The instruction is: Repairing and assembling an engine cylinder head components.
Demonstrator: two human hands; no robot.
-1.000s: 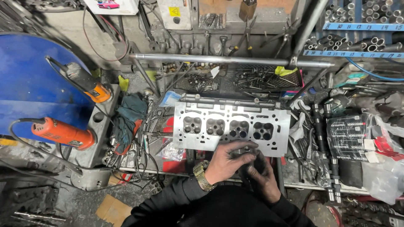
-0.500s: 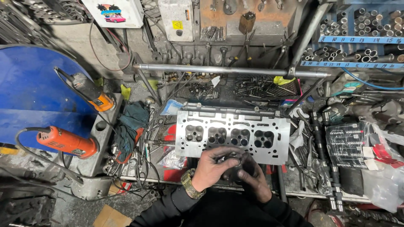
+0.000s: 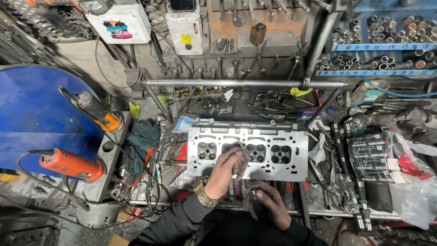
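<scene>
Head view: we see the cylinder head (image 3: 248, 152) lying chamber-face up, giving access to its ports. The left hand (image 3: 227, 171) rests on its near edge, fingers pinched on a small part we cannot identify. The right hand (image 3: 268, 205), just below, is closed around a dark tool.

A cluttered, grimy workbench (image 3: 318, 207) carries an aluminium cylinder head (image 3: 248, 155) at its middle, chamber side up. To the left lie a dark green rag (image 3: 139, 146) and two orange power tools (image 3: 73, 165), one nearer, one farther. To the right lie camshafts (image 3: 348, 168), a black box (image 3: 371, 152) and plastic bags (image 3: 412, 184). Far behind the head sits a heap of small metal parts (image 3: 277, 98).
</scene>
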